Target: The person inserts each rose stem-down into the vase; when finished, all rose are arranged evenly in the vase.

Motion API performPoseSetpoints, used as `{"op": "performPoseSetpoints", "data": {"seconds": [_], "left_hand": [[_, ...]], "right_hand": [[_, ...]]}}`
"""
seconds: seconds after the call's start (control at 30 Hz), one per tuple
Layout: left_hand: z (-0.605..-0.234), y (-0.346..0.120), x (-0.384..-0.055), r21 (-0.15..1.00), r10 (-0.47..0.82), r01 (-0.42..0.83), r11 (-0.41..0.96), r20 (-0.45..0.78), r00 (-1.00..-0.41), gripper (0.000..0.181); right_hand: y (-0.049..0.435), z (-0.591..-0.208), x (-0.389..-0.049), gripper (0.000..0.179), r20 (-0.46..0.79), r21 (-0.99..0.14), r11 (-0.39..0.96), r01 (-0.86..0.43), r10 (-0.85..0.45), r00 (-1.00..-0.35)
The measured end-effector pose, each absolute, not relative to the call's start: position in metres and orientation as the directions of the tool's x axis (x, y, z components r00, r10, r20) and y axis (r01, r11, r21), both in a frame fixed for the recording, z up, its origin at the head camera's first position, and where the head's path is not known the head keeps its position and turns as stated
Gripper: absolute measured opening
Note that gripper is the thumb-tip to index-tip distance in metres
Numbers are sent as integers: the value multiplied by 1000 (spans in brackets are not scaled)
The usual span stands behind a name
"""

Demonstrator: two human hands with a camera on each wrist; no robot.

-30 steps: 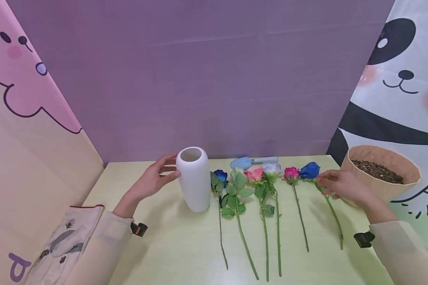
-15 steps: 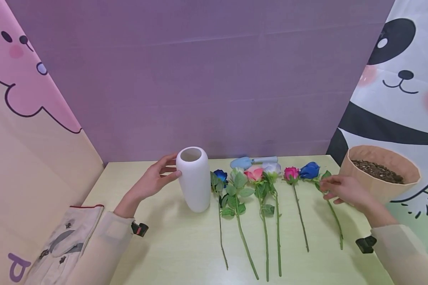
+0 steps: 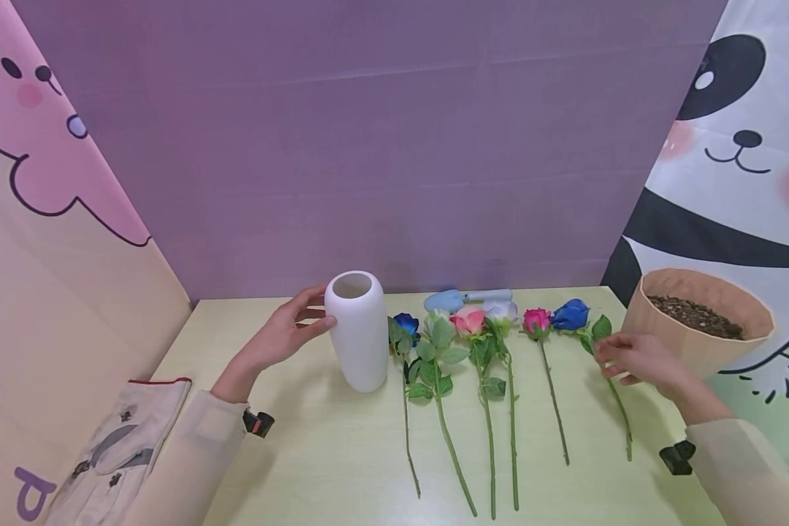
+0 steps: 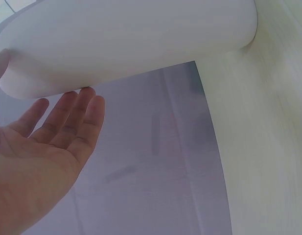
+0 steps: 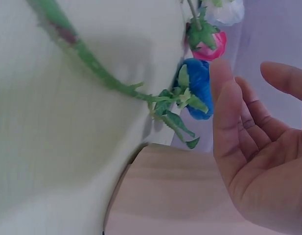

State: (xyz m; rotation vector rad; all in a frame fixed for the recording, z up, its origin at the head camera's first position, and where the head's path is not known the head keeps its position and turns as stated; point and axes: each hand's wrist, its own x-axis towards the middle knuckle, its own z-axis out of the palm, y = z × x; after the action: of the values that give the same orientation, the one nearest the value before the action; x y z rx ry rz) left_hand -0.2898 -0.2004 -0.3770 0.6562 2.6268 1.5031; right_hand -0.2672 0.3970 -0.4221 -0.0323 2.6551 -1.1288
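Observation:
A white vase (image 3: 358,332) stands upright on the table. My left hand (image 3: 283,329) holds its upper side, thumb at the front and fingers reaching behind; in the left wrist view the fingertips (image 4: 87,93) meet the vase wall. My right hand (image 3: 644,361) hovers over the stem of the rightmost blue rose (image 3: 570,315), holding nothing; in the right wrist view its thumb and fingers are apart, clear of the rose stem (image 5: 99,68). Left of it lie a magenta rose (image 3: 537,322), a white rose (image 3: 501,313), a pink rose (image 3: 468,320) and a dark blue rose (image 3: 407,326).
A peach pot (image 3: 677,343) of soil stands at the right edge. A light blue trowel (image 3: 444,300) lies behind the flowers. Light gloves (image 3: 125,424) lie at the left edge. A purple cloth (image 3: 394,146) hangs behind the table.
My right hand has drawn back slightly to the right and toward me, off the blue rose's leaves, which now show more. The left hand and vase stay nearly still.

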Motion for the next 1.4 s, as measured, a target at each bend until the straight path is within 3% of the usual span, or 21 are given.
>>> {"op": "performPoseSetpoints", "data": {"seconds": [1.4], "left_hand": [[-374, -201, -290, 825, 390, 344, 449, 165, -906, 61]], "right_hand": [[420, -456, -272, 48, -272, -655, 740, 153, -43, -961]]}}
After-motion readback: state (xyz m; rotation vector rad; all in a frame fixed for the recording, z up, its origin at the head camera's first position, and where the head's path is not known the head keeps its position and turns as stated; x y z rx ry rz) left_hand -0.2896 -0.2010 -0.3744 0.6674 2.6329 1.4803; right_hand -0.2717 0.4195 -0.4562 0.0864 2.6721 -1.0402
